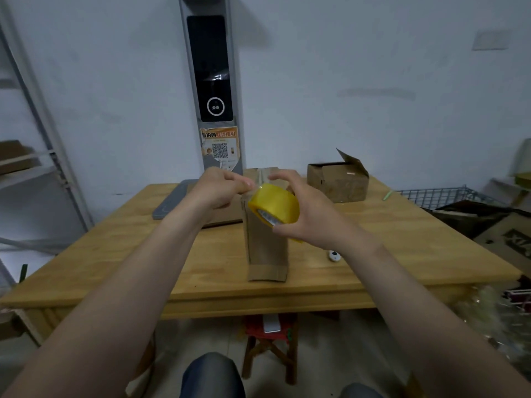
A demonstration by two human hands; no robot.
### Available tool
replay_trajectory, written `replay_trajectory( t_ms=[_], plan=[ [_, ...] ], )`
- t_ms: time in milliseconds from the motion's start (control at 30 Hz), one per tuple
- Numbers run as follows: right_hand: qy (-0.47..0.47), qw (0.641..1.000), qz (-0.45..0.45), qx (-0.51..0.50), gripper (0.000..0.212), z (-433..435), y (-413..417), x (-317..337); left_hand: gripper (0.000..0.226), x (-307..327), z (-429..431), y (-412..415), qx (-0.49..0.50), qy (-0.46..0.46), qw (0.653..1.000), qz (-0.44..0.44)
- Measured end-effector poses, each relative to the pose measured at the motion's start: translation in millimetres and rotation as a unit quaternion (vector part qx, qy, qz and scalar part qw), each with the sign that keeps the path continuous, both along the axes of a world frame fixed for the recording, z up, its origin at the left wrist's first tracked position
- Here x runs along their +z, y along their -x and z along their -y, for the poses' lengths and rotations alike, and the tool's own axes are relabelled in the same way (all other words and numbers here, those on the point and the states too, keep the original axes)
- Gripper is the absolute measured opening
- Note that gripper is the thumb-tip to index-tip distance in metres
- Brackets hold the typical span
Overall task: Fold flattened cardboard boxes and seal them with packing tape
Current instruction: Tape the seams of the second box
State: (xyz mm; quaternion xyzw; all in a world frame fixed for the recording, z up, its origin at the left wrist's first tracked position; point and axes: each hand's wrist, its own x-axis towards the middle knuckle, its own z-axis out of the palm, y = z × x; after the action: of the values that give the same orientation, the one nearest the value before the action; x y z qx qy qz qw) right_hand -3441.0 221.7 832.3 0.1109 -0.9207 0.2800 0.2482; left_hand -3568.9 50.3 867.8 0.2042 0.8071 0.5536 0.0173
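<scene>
tape roll [273, 204] above box [267, 251], on table [402, 239]

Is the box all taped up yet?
Not yet. The tall box stands folded. The right hand holds the yellow tape roll; the left hand pinches the tape end at the box's top. Sealing that top remains; the back box has a flap up.

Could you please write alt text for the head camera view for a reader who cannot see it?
A person's right hand grips a yellow tape roll over an upright cardboard box on a wooden table, while the left hand pinches at the roll's edge. A second box sits behind.
</scene>
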Motion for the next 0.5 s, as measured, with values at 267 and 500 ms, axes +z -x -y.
replay_trajectory(
  t_ms=[267, 500],
  plan=[
    [-0.104, 0.987, 0.109, -0.061, 0.056, -37, -4, 9, 0.01, -3, 28, 17, 0.078, -0.095, 0.991, -0.05],
    [-0.148, 0.981, 0.074, -0.096, 0.046, -88, -2, 8, 0.009, -41, 39, 39, 0.129, -0.177, 0.975, 0.03]
  ],
)
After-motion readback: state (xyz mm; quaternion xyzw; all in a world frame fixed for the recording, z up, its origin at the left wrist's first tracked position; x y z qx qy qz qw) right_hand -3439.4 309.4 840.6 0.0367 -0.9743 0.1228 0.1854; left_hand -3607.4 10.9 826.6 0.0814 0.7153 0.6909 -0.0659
